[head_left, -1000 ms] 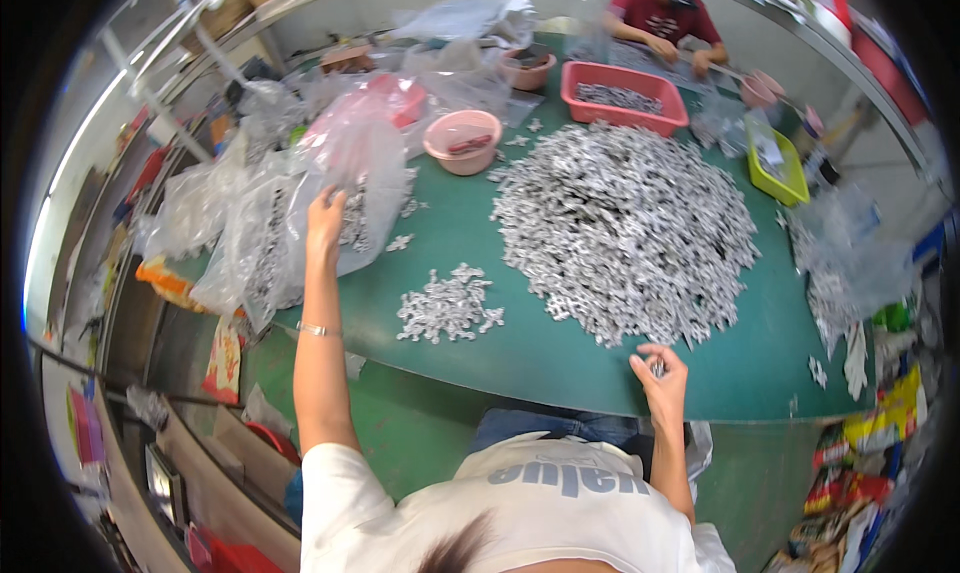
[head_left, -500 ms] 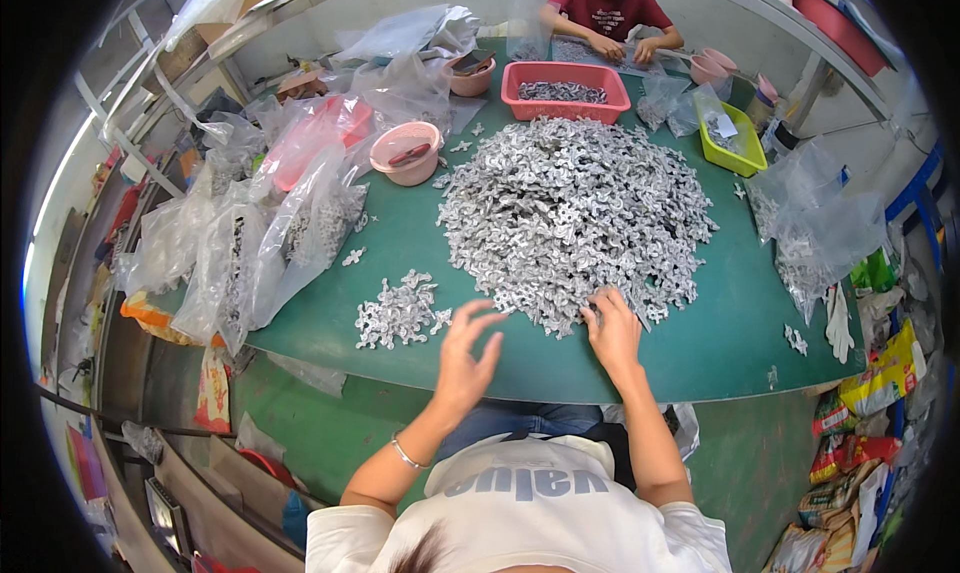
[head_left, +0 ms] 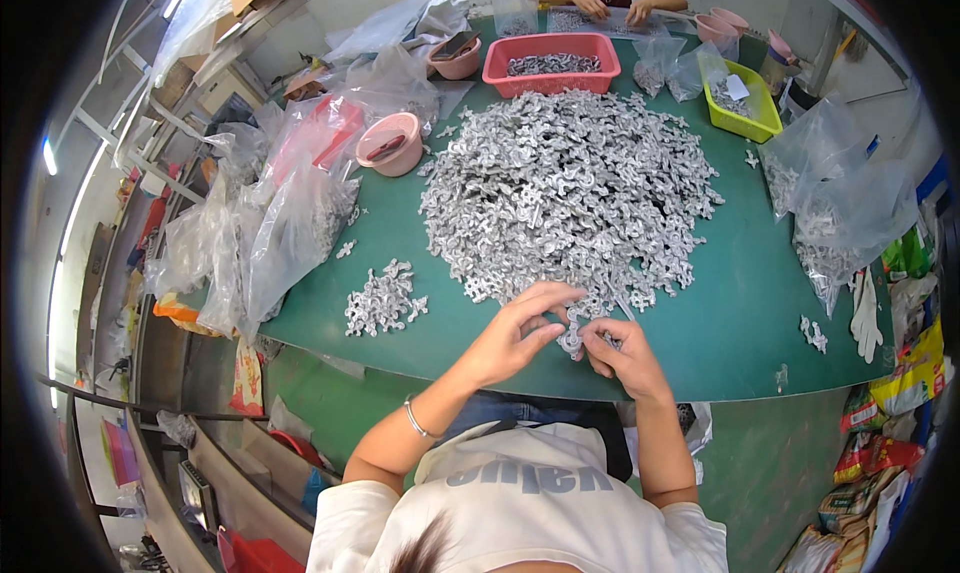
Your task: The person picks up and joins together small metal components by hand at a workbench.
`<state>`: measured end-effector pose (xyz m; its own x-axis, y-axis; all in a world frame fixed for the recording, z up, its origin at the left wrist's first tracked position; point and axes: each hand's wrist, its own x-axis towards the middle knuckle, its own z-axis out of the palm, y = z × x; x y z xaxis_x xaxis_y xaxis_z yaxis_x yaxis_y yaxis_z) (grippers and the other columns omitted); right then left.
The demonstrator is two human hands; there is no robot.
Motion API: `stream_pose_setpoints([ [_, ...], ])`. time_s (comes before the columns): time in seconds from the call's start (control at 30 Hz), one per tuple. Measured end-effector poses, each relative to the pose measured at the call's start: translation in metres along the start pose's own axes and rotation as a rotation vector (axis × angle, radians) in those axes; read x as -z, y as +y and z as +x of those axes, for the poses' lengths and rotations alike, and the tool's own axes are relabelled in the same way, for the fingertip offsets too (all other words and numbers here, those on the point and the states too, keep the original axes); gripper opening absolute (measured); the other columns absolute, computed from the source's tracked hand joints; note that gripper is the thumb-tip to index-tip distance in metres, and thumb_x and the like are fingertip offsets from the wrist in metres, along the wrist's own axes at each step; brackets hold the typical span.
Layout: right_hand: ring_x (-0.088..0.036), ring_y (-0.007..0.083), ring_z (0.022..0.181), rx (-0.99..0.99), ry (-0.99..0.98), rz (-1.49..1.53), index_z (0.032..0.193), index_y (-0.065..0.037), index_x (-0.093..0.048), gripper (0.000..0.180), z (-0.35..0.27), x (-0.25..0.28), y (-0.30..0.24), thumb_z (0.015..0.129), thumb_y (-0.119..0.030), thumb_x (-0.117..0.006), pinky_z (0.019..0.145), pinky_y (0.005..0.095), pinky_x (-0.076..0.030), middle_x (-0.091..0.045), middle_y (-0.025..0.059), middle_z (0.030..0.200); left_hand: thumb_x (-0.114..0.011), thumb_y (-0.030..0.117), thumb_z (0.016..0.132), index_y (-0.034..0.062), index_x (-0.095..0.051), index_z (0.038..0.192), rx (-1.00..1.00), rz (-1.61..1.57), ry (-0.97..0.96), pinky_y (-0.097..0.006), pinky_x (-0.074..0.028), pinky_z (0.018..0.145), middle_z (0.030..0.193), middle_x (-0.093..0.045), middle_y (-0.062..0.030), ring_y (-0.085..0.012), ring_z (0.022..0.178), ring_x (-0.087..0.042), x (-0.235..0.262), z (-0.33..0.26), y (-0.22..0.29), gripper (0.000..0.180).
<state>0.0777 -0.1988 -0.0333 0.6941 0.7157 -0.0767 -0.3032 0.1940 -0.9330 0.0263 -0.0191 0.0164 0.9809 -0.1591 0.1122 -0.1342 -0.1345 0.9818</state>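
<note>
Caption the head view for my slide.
Left hand and right hand handle a silvery part beside a heap of similar parts on a green table.

Left hand [head_left: 520, 334]: plastic bag [head_left: 288, 241] → beside right hand [head_left: 630, 358] | grey piece [head_left: 571, 342]: now between hands

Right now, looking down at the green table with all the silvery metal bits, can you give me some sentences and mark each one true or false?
1. A big heap of silver-grey metal pieces lies on the smooth green table. True.
2. A small pile of silver-grey metal pieces sits right of the big heap. False: it sits to the left.
3. The shiny silver bracelet is on the person's right wrist. False: it is on the left wrist.
4. A small silver-grey metal piece shows between the left hand and right hand. True.
5. The white glove is on somebody's hand. False: it lies by the table's right edge.
6. The pink rectangular tub has metal pieces inside. True.
</note>
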Motion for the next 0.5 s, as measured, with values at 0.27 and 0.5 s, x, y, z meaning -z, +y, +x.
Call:
stream_pose_setpoints([
  [0.27,-0.042,0.0038,0.049,0.048,0.148,-0.015,0.090,0.002,-0.060,0.014,-0.019,-0.007,-0.026,0.082,-0.010,-0.057,0.044,0.0169,-0.031,-0.059,0.0033,0.074,-0.059,-0.007,0.076,-0.0056,-0.060,0.094,0.074,-0.113,0.175,-0.019,-0.046,0.069,0.097,-0.056,-0.0100,-0.0113,0.079,-0.056,-0.014,-0.011,0.016,0.018],
  [0.5,-0.054,0.0094,0.069,0.329,0.232,-0.308,0.085,0.002,-0.061,0.011,-0.022,-0.027,-0.036,0.075,0.000,-0.062,0.062,0.0210,-0.042,-0.061,0.0064,0.079,-0.061,-0.002,0.077,-0.0074,-0.060,0.089,0.207,-0.274,0.384,-0.021,-0.050,0.064,0.081,-0.062,-0.0112,-0.0121,0.070,-0.060,-0.021,-0.036,0.030,0.013],
])
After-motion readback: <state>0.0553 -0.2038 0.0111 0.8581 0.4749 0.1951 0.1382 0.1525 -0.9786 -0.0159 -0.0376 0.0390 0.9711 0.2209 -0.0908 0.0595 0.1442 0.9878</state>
